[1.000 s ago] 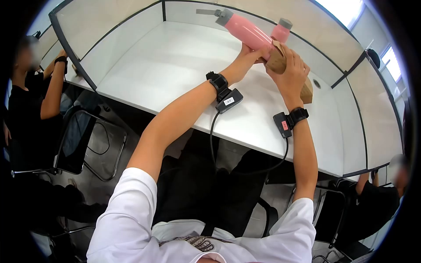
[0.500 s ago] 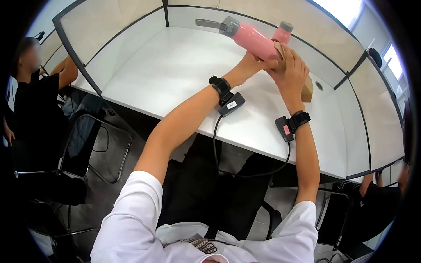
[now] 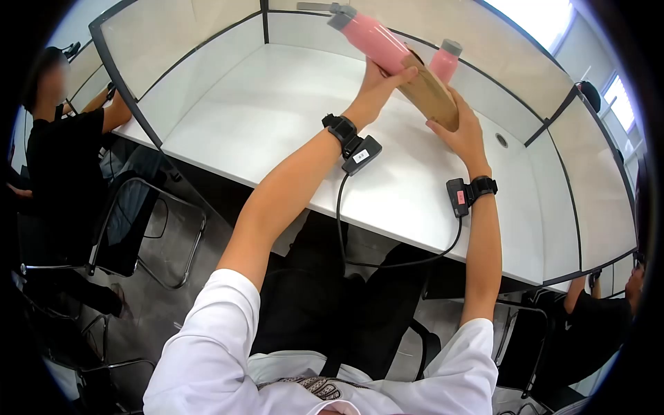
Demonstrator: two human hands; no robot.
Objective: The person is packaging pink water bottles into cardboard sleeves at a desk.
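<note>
A pink bottle [image 3: 375, 43] with a grey cap and strap is tilted above the desk, its lower part inside a brown cardboard box [image 3: 430, 93]. My left hand [image 3: 377, 88] is closed around the bottle and the box's open end, thumb lying on the cardboard. Around the box's lower right end wraps my right hand [image 3: 465, 131], its fingers partly hidden behind. Behind the box stands a second pink bottle [image 3: 444, 62] with a grey cap, its base hidden. Both my wrists wear black straps with small cabled modules.
The white desk [image 3: 277, 104] has partition panels [image 3: 200, 41] on its back and sides. A black cable [image 3: 387, 265] hangs between my wrists past the desk's front edge. A person [image 3: 72, 152] sits at the left near a metal-framed chair [image 3: 187, 256]; another person [image 3: 598, 325] is at right.
My right hand has slid from the box's open end down to its lower end, uncovering the cardboard. Bottle and box have moved slightly up and left with my left hand.
</note>
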